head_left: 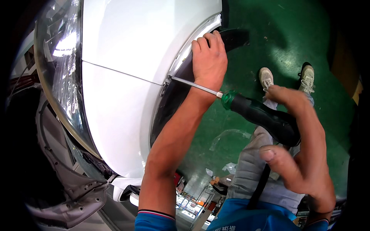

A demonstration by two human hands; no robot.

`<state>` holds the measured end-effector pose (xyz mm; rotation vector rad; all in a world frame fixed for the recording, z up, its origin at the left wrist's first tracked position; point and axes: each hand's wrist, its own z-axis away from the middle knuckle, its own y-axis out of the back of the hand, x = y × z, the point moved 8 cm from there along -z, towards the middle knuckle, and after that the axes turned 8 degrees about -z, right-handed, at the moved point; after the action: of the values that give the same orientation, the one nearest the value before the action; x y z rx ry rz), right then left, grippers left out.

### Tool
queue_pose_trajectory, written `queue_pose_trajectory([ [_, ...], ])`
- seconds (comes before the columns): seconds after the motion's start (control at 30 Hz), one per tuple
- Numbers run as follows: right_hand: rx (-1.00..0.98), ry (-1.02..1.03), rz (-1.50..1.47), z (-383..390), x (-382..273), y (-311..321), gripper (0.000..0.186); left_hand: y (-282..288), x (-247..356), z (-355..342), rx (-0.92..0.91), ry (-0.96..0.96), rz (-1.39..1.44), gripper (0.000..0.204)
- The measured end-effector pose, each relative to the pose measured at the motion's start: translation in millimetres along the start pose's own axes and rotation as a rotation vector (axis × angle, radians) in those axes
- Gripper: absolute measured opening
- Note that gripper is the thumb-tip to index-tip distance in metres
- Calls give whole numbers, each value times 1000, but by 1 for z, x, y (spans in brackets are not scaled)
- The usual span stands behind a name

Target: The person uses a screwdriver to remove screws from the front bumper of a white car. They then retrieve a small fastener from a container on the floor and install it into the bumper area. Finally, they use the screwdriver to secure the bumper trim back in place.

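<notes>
My left hand [210, 57] is curled over the edge of a white car's fender [127, 42], at the bright rim of the wheel arch. A screwdriver [258, 113] with a thick black handle and green collar reaches across my left wrist. Its metal shaft meets the wheel-arch edge at the tip, close to a seam between two white panels. My right hand [308, 154] is around the rear of the handle, thumb and forefinger spread on either side; some fingers are hidden behind it, and the hand is slightly blurred. A dark liner [173, 100] shows inside the arch.
Left of the fender is a glossy part under clear film [67, 50]. A side mirror [125, 190] stands at the lower left, by brownish-grey trim [77, 200]. My shoes [306, 77] are on the green floor [277, 23], where scraps of clear plastic [230, 168] lie.
</notes>
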<state>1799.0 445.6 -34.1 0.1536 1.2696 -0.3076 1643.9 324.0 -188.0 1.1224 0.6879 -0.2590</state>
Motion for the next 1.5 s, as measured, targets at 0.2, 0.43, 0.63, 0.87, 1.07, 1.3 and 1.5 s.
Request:
queue_pose_trajectory([
  [0.2, -78, 98, 146, 1, 6, -3, 47, 1, 1, -2, -5, -6, -10, 52],
  [0.43, -80, 83, 169, -4, -6, -2, 44, -2, 0, 0, 3, 2, -5, 52],
  [0.63, -54, -15, 47, -1, 11, -4, 43, 1, 0, -2, -9, -8, -17, 52],
  [0.87, -61, 135, 223, -8, -7, -3, 51, -2, -1, 0, 10, 8, -4, 52],
  [1.07, -68, -100, -72, -9, 22, 0, 45, 0, 0, -2, -25, -3, -28, 52],
  [1.3, -95, 183, 287, -7, -7, -4, 64, -2, 0, -2, -8, 9, -17, 52],
  [1.5, -173, -451, -242, -10, 28, -1, 53, 1, 0, -1, -12, -6, -41, 54],
])
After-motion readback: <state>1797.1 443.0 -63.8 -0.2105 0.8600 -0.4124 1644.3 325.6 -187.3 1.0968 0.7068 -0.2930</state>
